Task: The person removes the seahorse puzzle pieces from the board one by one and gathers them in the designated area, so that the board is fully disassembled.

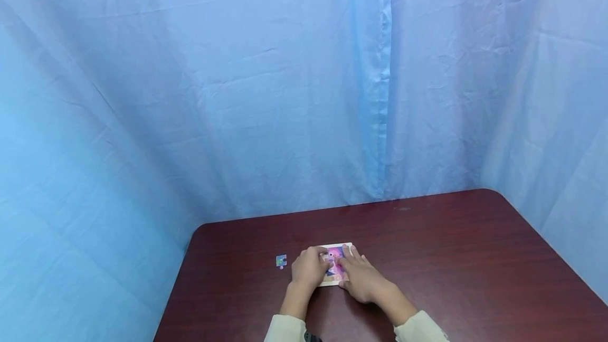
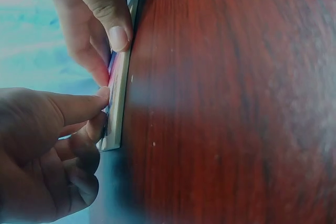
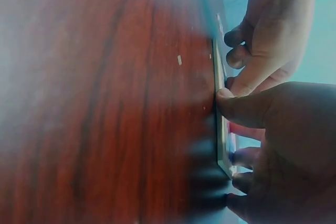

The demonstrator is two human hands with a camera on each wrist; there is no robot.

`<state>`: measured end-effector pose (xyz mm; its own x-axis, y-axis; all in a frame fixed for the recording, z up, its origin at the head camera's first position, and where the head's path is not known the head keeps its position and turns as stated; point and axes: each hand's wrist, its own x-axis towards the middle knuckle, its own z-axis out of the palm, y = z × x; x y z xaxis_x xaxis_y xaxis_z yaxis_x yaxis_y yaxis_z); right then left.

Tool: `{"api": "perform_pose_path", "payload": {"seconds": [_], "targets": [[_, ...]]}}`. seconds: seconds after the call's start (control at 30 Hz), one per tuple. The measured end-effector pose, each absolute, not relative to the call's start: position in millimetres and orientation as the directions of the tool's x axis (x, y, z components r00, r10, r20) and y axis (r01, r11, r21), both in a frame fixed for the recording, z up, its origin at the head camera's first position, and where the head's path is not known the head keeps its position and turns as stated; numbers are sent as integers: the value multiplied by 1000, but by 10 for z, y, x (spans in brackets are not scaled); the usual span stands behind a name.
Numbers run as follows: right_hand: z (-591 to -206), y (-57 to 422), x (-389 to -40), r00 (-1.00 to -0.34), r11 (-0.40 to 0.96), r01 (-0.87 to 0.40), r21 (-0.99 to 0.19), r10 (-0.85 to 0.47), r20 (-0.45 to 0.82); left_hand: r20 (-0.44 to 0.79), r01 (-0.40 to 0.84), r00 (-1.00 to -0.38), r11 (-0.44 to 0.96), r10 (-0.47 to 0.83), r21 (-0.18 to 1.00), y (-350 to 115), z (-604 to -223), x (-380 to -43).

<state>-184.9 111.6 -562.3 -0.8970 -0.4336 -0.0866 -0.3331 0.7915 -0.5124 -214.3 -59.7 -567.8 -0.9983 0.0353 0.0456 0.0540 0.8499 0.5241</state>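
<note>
Grip of the left hand (image 1: 307,268) is lying at the left side of a small picture puzzle (image 1: 330,283), thumb and index finger bending in toward its face, other fingers curling under the palm; thumb and index tips are meeting the puzzle surface in the left wrist view, but can't tell if they are pinching a piece. Right hand (image 1: 363,278) is spreading over the right side, fingers reaching across the face toward the far edge, thumb resting at the near rim; its grip is spread, not closing around anything. Puzzle is lying flat on the dark red-brown table (image 1: 451,257), between and partly under both hands, showing a pale border with a pink figure and dark blue patches; hands are hiding much of the picture. One loose puzzle piece (image 1: 281,261), mostly blue with a pink knob at its near side, is lying on the table to the left of the left hand, apart from the puzzle. Pale sleeves (image 1: 286,328) are covering both forearms up to near the wrists, and a dark band (image 1: 312,338) is showing by the left cuff. Light blue curtain (image 1: 285,94) is hanging behind the table and along both sides. Small pale specks (image 3: 179,60) are dotting the tabletop in the wrist views.
</note>
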Motion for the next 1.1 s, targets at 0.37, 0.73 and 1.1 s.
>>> {"api": "perform_pose_path", "payload": {"seconds": [0.37,0.73,1.1], "targets": [[-5638,1189,-1892,-938,856,-253,-452,-332,-103,46,37,-999,861,16,508,-560,-5670,-2142],[-5607,1213,-1932,-933,867,-213,-451,-317,-169,8,26,-1000,873,26,488,-589,-5622,-2149],[-5596,1190,-1935,-930,877,-205,-434,-312,-192,-55,0,-998,832,36,555,-610,-5618,-2179]]}}
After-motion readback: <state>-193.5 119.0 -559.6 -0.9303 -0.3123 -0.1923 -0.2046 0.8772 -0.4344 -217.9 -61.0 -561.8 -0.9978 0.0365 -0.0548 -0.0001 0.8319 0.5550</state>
